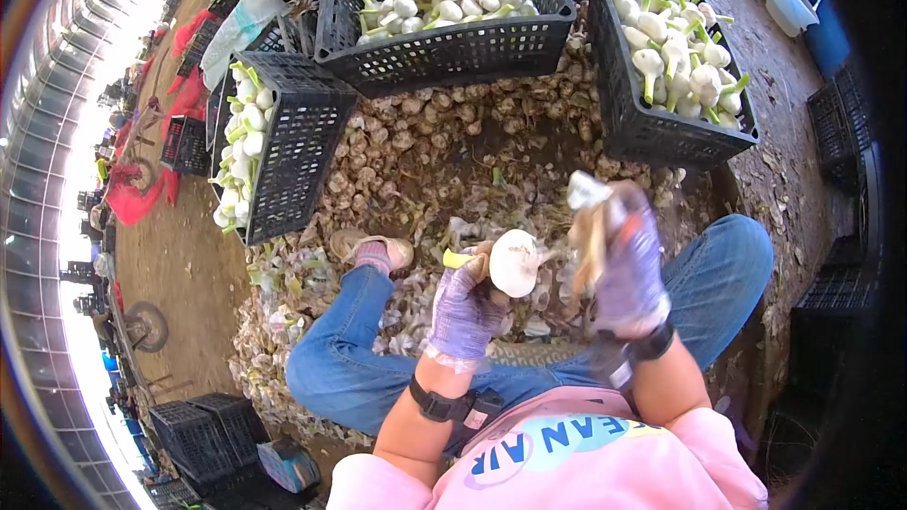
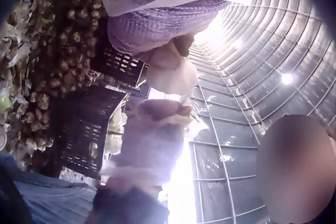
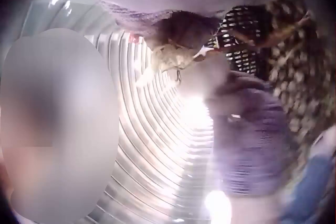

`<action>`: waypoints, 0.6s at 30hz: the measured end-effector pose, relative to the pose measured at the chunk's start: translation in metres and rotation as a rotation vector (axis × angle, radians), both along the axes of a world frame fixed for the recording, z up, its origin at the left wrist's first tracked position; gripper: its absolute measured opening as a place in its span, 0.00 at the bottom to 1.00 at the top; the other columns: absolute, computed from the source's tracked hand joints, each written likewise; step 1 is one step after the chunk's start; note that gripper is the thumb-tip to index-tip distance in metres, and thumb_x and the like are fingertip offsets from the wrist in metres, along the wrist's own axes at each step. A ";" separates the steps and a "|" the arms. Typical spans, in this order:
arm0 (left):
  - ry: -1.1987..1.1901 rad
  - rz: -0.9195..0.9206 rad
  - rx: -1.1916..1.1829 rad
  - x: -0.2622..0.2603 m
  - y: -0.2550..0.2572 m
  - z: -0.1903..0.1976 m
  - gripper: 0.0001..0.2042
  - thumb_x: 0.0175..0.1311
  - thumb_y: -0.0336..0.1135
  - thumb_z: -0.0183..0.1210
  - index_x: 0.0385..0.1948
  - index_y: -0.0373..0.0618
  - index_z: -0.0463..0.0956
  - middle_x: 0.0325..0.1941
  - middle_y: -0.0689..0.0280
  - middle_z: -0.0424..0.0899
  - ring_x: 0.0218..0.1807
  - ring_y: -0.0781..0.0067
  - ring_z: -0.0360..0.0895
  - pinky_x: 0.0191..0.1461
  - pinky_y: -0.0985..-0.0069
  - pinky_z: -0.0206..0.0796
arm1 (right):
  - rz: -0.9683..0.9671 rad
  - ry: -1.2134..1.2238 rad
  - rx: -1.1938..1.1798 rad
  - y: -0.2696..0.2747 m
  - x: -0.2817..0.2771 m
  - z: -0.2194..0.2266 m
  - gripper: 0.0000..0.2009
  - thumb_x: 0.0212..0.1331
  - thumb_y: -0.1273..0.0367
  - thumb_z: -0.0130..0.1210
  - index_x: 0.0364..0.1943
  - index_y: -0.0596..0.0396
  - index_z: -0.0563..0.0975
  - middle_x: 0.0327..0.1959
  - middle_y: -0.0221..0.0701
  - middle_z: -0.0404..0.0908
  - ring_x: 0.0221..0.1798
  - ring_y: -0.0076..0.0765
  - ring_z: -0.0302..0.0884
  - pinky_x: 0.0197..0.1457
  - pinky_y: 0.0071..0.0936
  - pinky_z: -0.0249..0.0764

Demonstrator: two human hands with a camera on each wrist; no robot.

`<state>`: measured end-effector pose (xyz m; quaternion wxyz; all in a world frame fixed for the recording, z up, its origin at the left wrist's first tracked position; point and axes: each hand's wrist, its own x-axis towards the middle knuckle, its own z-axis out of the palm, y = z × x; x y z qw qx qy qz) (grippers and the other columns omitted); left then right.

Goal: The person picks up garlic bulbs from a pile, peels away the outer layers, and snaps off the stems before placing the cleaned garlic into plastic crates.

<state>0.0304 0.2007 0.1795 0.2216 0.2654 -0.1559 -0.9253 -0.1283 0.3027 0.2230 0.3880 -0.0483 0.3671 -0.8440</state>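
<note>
In the head view my gloved left hand [image 1: 465, 310] holds a whitish garlic bulb [image 1: 514, 263] by its stem end, and a short green stem [image 1: 458, 259] sticks out past the thumb. My right hand [image 1: 631, 274], in a matching purple knit glove, is raised just right of the bulb and blurred. Brown papery garlic peel [image 1: 588, 250] hangs from its fingers, with a whitish piece at the top and a small orange-red spot beside it. Both wrist views are washed out; the left one shows the pale bulb [image 2: 176, 79] between the two gloves.
Black crates [image 1: 444, 61] of trimmed garlic stand ahead, at the left [image 1: 298, 151] and at the right [image 1: 652, 137]. Unpeeled bulbs [image 1: 406, 137] and loose peel [image 1: 416, 326] cover the ground between the person's legs. More crates [image 1: 208, 430] lie behind at lower left.
</note>
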 end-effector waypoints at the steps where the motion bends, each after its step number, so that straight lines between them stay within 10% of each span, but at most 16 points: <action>1: 0.004 0.029 -0.031 -0.002 0.002 0.003 0.17 0.60 0.37 0.56 0.48 0.39 0.71 0.48 0.59 0.77 0.47 0.70 0.78 0.41 0.76 0.76 | -0.029 0.048 0.058 -0.001 -0.013 -0.010 0.12 0.59 0.68 0.54 0.43 0.55 0.68 0.35 0.34 0.75 0.32 0.29 0.75 0.30 0.24 0.76; 8: -0.198 0.108 -0.284 -0.015 -0.002 0.012 0.17 0.52 0.35 0.63 0.43 0.40 0.71 0.39 0.61 0.78 0.40 0.70 0.78 0.37 0.77 0.74 | 0.291 0.781 0.237 0.009 0.007 -0.014 0.24 0.50 0.72 0.63 0.52 0.55 0.68 0.38 0.26 0.69 0.40 0.19 0.66 0.45 0.18 0.67; 10: -0.268 0.055 -0.412 -0.018 -0.004 0.015 0.16 0.49 0.32 0.64 0.40 0.40 0.71 0.38 0.61 0.78 0.39 0.67 0.78 0.40 0.72 0.75 | 0.437 0.402 0.259 0.010 0.005 -0.017 0.15 0.53 0.72 0.59 0.44 0.56 0.71 0.33 0.25 0.71 0.37 0.20 0.68 0.44 0.19 0.68; 14: -0.287 0.006 -0.362 -0.019 -0.016 0.010 0.14 0.48 0.28 0.60 0.38 0.40 0.71 0.40 0.60 0.77 0.44 0.63 0.77 0.48 0.65 0.74 | -0.052 -0.085 0.057 -0.003 -0.033 -0.048 0.06 0.57 0.72 0.54 0.38 0.54 0.71 0.30 0.27 0.73 0.32 0.24 0.71 0.36 0.21 0.71; 18: -0.059 0.043 -0.291 -0.064 -0.032 -0.015 0.14 0.52 0.29 0.61 0.41 0.40 0.71 0.39 0.61 0.77 0.47 0.63 0.77 0.50 0.67 0.74 | 0.082 0.029 0.449 0.004 -0.037 -0.080 0.08 0.54 0.72 0.57 0.37 0.54 0.73 0.28 0.24 0.72 0.29 0.22 0.70 0.31 0.19 0.68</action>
